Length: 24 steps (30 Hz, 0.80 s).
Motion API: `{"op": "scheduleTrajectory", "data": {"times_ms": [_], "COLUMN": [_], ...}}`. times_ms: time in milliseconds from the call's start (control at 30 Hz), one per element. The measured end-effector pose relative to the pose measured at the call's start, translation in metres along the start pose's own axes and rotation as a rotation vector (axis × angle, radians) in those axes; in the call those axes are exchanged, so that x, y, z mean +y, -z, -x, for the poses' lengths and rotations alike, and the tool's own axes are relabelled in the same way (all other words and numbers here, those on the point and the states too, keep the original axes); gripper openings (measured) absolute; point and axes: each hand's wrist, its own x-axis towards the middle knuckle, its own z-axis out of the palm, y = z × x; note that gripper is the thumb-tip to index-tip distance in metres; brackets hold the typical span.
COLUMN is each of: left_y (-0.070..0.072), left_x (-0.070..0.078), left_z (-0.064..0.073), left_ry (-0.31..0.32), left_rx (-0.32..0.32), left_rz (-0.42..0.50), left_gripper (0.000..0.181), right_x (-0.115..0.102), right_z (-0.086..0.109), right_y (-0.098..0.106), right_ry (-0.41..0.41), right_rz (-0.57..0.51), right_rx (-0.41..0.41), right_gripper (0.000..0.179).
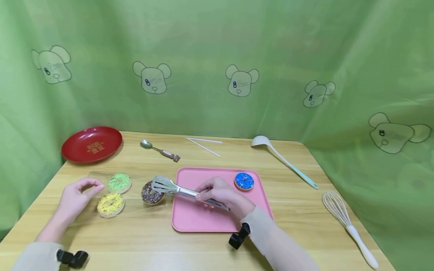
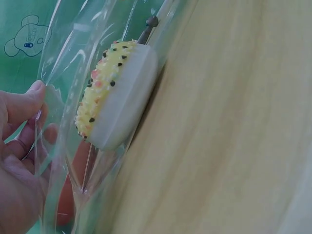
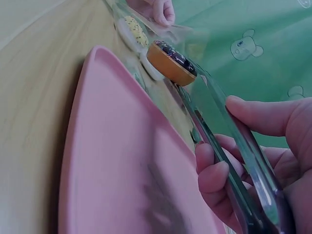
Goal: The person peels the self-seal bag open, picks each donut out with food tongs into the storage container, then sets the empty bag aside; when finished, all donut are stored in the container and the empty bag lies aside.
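My left hand (image 1: pixel 74 197) pinches the edge of a clear plastic bag (image 2: pixel 61 122) between thumb and finger. Inside the bag lie a yellow sprinkled donut (image 1: pixel 110 204) and a green sprinkled donut (image 1: pixel 119 183). Metal tongs (image 1: pixel 187 192) rest in my right hand (image 1: pixel 220 194), thumb on one arm and fingers curled around the other. At the tongs' far end is a chocolate donut (image 1: pixel 149 195) with sprinkles, tilted between the tips in the right wrist view. A blue donut (image 1: pixel 244 181) sits on the pink tray (image 1: pixel 203 222), in its back right corner.
A red oval plate (image 1: pixel 78 150) stands at the back left. Along the back lie a spoon (image 1: pixel 159 150), white straws (image 1: pixel 205 145) and a ladle (image 1: pixel 285 160) with a mint handle. At the right edge lies a whisk (image 1: pixel 349 227). A green curtain (image 1: pixel 203 45) hangs behind the table.
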Motion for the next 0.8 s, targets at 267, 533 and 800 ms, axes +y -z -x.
{"op": "scheduleTrajectory", "data": {"times_ms": [267, 533, 800], "left_y": [-0.001, -0.002, -0.001], "left_x": [0.001, 0.000, 0.000], "left_z": [0.000, 0.000, 0.000], "left_ry": [-0.011, -0.022, -0.018], "left_rx": [0.002, 0.004, 0.005], "left_rz": [0.020, 0.032, 0.029], "left_gripper": [0.027, 0.026, 0.026], "right_x": [0.012, 0.024, 0.039], "right_z": [0.018, 0.047, 0.075], "right_y": [0.020, 0.044, 0.070], "right_ry": [-0.019, -0.009, -0.038], "right_rz": [-0.022, -0.026, -0.047], "right_rx": [0.050, 0.105, 0.132], "right_gripper": [0.030, 0.035, 0.041]}}
